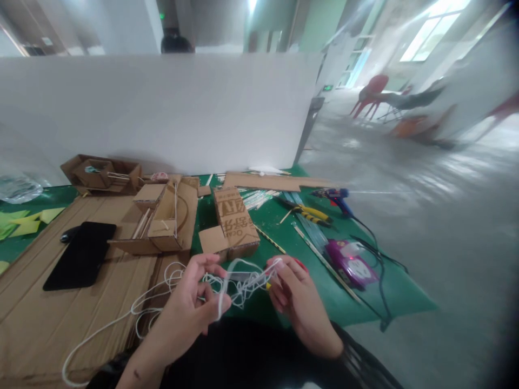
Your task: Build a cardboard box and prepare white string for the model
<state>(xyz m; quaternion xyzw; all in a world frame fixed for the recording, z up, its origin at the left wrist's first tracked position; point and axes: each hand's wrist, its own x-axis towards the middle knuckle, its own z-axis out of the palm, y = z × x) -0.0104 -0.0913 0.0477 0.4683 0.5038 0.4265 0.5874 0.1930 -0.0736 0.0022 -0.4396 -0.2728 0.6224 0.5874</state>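
A loose tangle of white string (242, 290) hangs between my two hands near the front edge of the green table. My left hand (198, 294) pinches a strand between thumb and fingers. At the other side, my right hand (294, 292) has its fingertips closed on another strand. More of the string trails left in loops over the cardboard sheet. Something red shows partly behind my right hand, too covered to name. Just beyond the hands lies a printed cardboard box (237, 221).
Cardboard constructions (162, 216) and a black tablet-like slab (81, 256) rest on cardboard at left. Rightward lie yellow-black pliers (312, 214), a glue gun (338, 199), a purple power strip (351, 265) with cables, and thin sticks. A white partition (162, 108) stands behind.
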